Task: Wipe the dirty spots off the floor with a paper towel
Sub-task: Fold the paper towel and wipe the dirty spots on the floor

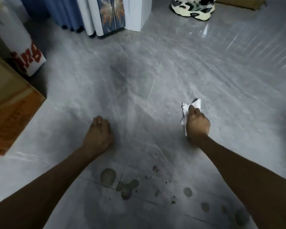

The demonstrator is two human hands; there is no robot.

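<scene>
My right hand (197, 123) grips a crumpled white paper towel (194, 104) over the grey tiled floor (172, 71); the towel sticks out past my fingers and down the left side of my fist. My left hand (98, 133) hangs over the floor with its fingers curled, holding nothing. Several brownish dirty spots (125, 185) lie on the tiles near the bottom of the view, between my forearms. More round spots (205, 207) trail toward the lower right. A dark smudge (119, 75) marks the floor farther ahead.
A cardboard box (12, 111) stands at the left, with a white box (16, 40) bearing red letters behind it. Blue curtains and a patterned panel (112, 15) hang at the back. A sneaker (192, 7) lies at the far right back.
</scene>
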